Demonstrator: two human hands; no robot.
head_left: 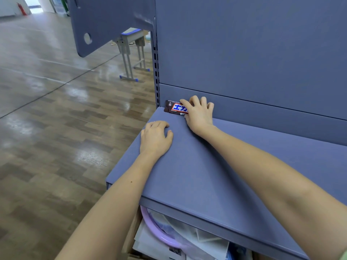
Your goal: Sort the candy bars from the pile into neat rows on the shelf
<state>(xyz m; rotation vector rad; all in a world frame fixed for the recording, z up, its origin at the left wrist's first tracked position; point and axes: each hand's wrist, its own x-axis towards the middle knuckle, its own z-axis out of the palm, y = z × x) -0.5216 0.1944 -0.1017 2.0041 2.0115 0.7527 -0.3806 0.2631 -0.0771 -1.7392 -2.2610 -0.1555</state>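
Now | right hand (200, 113) seemingly pinches candy bar (175, 107) | left hand (155, 138) palm-down

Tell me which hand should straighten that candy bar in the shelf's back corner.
Right, most likely. The right hand holds the candy bar at the back left corner of the shelf; the left hand rests flat nearer the front, apart from the bar.

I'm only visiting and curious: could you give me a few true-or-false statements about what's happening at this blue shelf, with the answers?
1. Only one candy bar is visible on the shelf. True.
2. It lies at the shelf's front edge. False: it is at the back left corner, against the back panel.
3. The right hand holds the candy bar. True.
4. The left hand holds a second bar. False: it rests on the shelf, holding nothing.
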